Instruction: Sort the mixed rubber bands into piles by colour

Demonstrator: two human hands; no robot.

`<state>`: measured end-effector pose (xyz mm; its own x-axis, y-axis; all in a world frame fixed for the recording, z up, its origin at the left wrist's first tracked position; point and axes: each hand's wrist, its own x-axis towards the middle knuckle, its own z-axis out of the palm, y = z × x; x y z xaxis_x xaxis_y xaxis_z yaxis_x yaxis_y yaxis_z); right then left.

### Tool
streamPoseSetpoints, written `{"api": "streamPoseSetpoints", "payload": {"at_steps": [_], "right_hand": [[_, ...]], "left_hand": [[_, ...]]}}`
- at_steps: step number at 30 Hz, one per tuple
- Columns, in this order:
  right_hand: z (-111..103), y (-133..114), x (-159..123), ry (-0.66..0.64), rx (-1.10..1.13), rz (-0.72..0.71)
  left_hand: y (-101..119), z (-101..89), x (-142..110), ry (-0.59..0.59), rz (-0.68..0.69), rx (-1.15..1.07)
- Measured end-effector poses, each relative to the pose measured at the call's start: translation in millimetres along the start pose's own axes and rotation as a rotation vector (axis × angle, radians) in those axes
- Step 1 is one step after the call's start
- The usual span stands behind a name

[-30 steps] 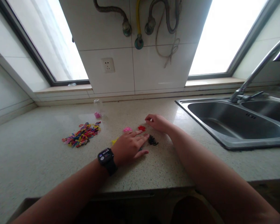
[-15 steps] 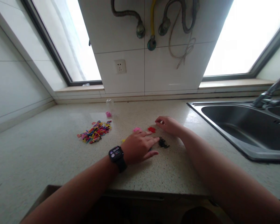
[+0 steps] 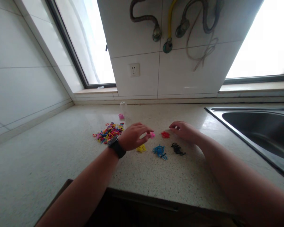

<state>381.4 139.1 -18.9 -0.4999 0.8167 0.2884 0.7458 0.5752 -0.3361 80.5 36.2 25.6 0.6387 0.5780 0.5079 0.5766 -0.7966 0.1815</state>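
My left hand, with a black watch on its wrist, is just above the counter. Its thumb and fingers are apart with nothing seen between them; the fingertips overlap a small pink pile of what look like rubber bands. Loosely bent, my right hand rests beside a red pile, a gap showing between thumb and fingers. Nearer me lie a yellow pile, a blue pile and a black pile. A larger mixed-colour pile lies left, partly behind the watch hand.
A clear cup-like container stands at the back, with a pink item at its base. The steel sink is set in the speckled counter at right. A socket and pipes are on the tiled wall.
My left hand has moved left and back from the black pile, uncovering the blue and yellow piles. My right hand stays beside the red pile. The whole view has turned left.
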Motion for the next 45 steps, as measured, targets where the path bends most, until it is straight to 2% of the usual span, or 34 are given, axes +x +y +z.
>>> {"api": "streamPoseSetpoints", "payload": {"at_steps": [8, 13, 18, 23, 28, 30, 34, 41, 43, 45], "right_hand": [[-3.1, -4.8, -0.5, -0.011, -0.013, 0.002], [-2.3, -4.5, -1.0, -0.009, -0.021, 0.001], [-2.4, -7.8, -2.6, 0.013, -0.027, -0.023], [-2.9, -18.8, 0.2, 0.094, 0.033, -0.054], [-4.6, -60.1, 7.5, 0.131, 0.148, -0.065], [-5.5, -84.4, 10.9, 0.084, 0.166, -0.093], [-2.4, -127.2, 22.2, -0.032, 0.122, -0.266], [29.7, -171.9, 62.9, -0.171, 0.001, -0.424], [40.5, -183.6, 74.2, -0.202, -0.062, -0.411], [50.6, -194.5, 83.3, -0.194, -0.126, -0.333]], "left_hand": [[-46.5, -28.4, -19.6, 0.19, -0.314, 0.025], [-71.1, -45.9, -34.9, 0.305, -0.463, 0.06], [-86.1, -42.4, -43.2, 0.389, -0.62, 0.084], [-91.0, -33.8, -43.5, 0.339, -0.638, 0.146], [-94.0, -35.7, -45.5, 0.384, -0.693, 0.18], [-95.0, -36.2, -46.0, 0.384, -0.706, 0.181], [-97.5, -35.3, -46.7, 0.39, -0.724, 0.18], [-102.4, -33.3, -47.4, 0.42, -0.736, 0.172], [-102.7, -33.6, -47.3, 0.417, -0.738, 0.175], [-102.3, -34.6, -47.0, 0.409, -0.744, 0.185]]}}
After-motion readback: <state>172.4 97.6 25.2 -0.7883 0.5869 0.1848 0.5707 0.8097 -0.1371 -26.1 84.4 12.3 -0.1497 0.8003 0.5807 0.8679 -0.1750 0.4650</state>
